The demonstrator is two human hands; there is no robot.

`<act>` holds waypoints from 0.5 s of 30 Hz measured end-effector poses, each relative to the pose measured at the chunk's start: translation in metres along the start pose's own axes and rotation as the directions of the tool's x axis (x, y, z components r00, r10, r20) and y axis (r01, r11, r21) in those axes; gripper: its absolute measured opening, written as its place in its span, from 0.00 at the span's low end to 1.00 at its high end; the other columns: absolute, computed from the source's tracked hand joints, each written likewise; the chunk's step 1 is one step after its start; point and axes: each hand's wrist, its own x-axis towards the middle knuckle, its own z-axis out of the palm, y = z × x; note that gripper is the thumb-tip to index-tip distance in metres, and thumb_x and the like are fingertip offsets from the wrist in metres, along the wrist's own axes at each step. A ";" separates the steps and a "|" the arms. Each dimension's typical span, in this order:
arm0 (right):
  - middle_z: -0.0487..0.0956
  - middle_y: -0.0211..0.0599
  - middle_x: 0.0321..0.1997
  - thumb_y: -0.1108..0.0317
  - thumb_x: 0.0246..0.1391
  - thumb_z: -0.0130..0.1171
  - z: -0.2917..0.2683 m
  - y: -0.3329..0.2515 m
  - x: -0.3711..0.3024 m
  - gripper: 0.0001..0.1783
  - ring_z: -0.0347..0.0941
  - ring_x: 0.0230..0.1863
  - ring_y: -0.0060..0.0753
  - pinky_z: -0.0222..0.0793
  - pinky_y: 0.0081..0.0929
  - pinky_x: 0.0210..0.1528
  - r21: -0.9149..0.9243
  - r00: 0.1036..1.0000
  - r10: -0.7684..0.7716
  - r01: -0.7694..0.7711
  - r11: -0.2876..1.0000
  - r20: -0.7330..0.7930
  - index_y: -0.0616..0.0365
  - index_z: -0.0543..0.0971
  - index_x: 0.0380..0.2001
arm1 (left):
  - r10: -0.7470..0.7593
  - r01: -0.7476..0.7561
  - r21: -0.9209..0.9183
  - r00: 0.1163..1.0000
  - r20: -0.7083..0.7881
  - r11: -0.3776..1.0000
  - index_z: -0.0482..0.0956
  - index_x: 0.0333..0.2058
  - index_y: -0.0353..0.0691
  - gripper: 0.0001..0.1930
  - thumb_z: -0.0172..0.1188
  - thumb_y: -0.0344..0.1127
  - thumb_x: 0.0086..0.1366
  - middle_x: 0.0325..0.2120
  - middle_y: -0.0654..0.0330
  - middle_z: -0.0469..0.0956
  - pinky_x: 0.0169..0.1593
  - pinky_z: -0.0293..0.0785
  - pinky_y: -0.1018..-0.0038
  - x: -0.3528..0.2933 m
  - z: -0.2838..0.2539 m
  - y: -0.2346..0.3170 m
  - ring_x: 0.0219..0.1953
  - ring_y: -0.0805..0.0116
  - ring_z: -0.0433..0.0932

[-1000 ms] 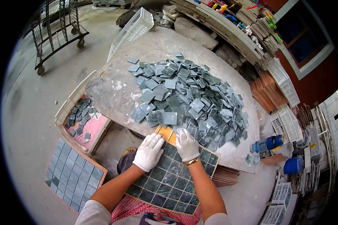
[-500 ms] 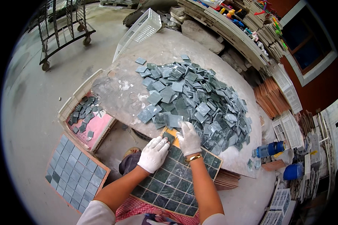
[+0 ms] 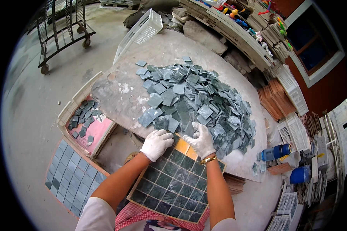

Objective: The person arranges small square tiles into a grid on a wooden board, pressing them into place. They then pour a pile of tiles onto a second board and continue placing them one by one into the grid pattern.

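A shallow tile frame (image 3: 175, 173) filled with rows of dark green square tiles rests tilted between my lap and the table edge. Along its far row, a patch of bare orange base (image 3: 182, 145) shows. My left hand (image 3: 157, 144), in a white glove, lies at the frame's upper left corner with its fingers curled; what is beneath them is hidden. At the pile's near edge, my gloved right hand (image 3: 201, 141) has its thumb and fingers around what looks like a green tile (image 3: 189, 128), partly covered. Beyond both hands spreads a heap of loose grey-green tiles (image 3: 205, 111).
The pile lies on a stone-grey table (image 3: 115, 90). To the left stand a pink-bottomed crate (image 3: 80, 143) with loose tiles and a finished-looking panel of lighter tiles (image 3: 71, 169). A wheeled rack (image 3: 65, 44) is far left; blue bottles (image 3: 275, 153) stand at the right.
My right hand has moved slightly right, and its fingers have spread around a tile. My left hand has drawn back left with fingers curling. More of the orange base is exposed.
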 end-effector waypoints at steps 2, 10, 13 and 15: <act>0.73 0.36 0.45 0.69 0.37 0.72 -0.006 0.009 -0.017 0.34 0.71 0.38 0.22 0.71 0.20 0.41 0.464 0.984 0.155 -0.177 0.868 0.086 0.66 0.72 0.51 | 0.031 -0.031 0.006 0.999 -0.012 1.000 0.79 0.35 0.45 0.09 0.58 0.36 0.54 0.40 0.66 0.78 0.43 0.70 0.67 0.006 -0.002 -0.004 0.43 0.65 0.74; 0.73 0.40 0.43 0.64 0.33 0.74 0.015 0.014 -0.059 0.33 0.72 0.34 0.34 0.71 0.29 0.39 -0.176 1.000 -0.011 0.013 0.984 0.016 0.58 0.74 0.47 | -0.053 0.058 0.061 0.996 -0.077 0.996 0.77 0.38 0.43 0.11 0.57 0.34 0.55 0.46 0.61 0.76 0.54 0.66 0.64 -0.014 0.005 0.018 0.51 0.60 0.71; 0.73 0.41 0.46 0.65 0.34 0.73 0.028 0.023 -0.067 0.31 0.74 0.40 0.38 0.71 0.32 0.42 -0.206 0.988 -0.125 0.105 0.973 -0.086 0.57 0.75 0.46 | -0.103 0.105 0.019 0.992 -0.078 0.994 0.77 0.44 0.40 0.16 0.59 0.30 0.55 0.50 0.56 0.74 0.58 0.65 0.61 -0.032 0.010 0.025 0.55 0.55 0.70; 0.73 0.40 0.48 0.63 0.40 0.69 0.030 0.019 -0.070 0.25 0.74 0.43 0.42 0.72 0.34 0.43 -0.132 0.998 -0.025 0.018 0.991 -0.051 0.56 0.77 0.44 | -0.098 0.100 0.018 0.990 -0.103 0.995 0.77 0.44 0.38 0.16 0.59 0.29 0.55 0.49 0.55 0.74 0.58 0.65 0.60 -0.033 0.011 0.028 0.54 0.54 0.70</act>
